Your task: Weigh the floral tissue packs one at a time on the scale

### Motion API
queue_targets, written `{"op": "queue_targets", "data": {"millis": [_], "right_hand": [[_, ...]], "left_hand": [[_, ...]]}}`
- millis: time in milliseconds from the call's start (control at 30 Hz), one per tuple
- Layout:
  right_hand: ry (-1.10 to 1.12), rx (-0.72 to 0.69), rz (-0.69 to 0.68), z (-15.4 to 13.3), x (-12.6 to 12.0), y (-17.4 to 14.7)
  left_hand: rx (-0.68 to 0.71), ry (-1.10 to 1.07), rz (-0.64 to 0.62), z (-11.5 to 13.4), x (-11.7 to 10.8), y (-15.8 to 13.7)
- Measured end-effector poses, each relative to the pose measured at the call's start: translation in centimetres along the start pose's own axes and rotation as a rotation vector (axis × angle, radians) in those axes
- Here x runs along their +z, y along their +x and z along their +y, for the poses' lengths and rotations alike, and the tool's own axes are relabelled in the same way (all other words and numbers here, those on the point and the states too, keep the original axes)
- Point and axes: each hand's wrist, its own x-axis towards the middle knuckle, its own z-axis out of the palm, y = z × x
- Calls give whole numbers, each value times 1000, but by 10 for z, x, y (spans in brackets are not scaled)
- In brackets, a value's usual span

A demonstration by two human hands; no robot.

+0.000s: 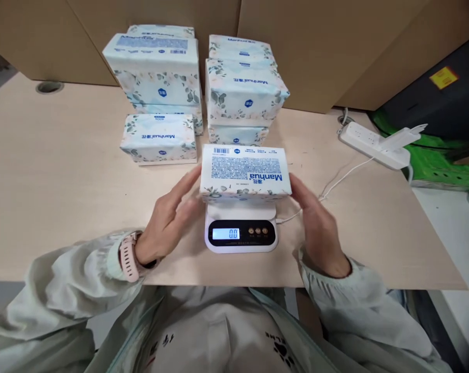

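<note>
A white and pale blue tissue pack (245,168) with printed flowers is held level between my hands, over the white kitchen scale (241,228). My left hand (174,217) presses its left end and my right hand (317,217) its right end. The scale's lit display (225,234) reads 0.0. Whether the pack's underside touches the scale plate cannot be told, as the pack hides most of the plate. Just beyond my left hand, a single tissue pack (160,137) lies on the table.
Two stacks of similar packs, a left stack (160,77) and a right stack (245,93), stand at the back before a brown partition (296,46). To the right, a white power strip (374,145) has a cable (346,178) running to the scale. Behind it is a green crate (444,166).
</note>
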Motion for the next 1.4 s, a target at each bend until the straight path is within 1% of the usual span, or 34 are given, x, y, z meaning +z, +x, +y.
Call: {"op": "queue_targets", "data": {"millis": [67, 133, 200, 267, 400, 500, 633, 1033, 1200, 1400], "right_hand": [[37, -19, 223, 8, -1, 8], [66, -35, 391, 15, -2, 15], [102, -37, 496, 20, -3, 21], [153, -13, 538, 23, -3, 25], [208, 50, 548, 21, -3, 26], [203, 67, 536, 17, -2, 26], [223, 74, 543, 14, -2, 26], [264, 106, 563, 11, 2, 24], [266, 102, 529, 11, 2, 22], [199, 114, 513, 10, 1, 20]], "left_hand": [[91, -16, 84, -6, 0, 2], [136, -53, 178, -9, 0, 3], [108, -104, 254, -9, 0, 4], [56, -136, 289, -6, 1, 4], [-43, -156, 309, 0, 2, 3], [-77, -175, 337, 1, 3, 3], [-90, -197, 369, 3, 4, 4], [-118, -225, 390, 5, 4, 8], [-111, -219, 395, 6, 5, 9], [-157, -247, 464, 11, 9, 12]]}}
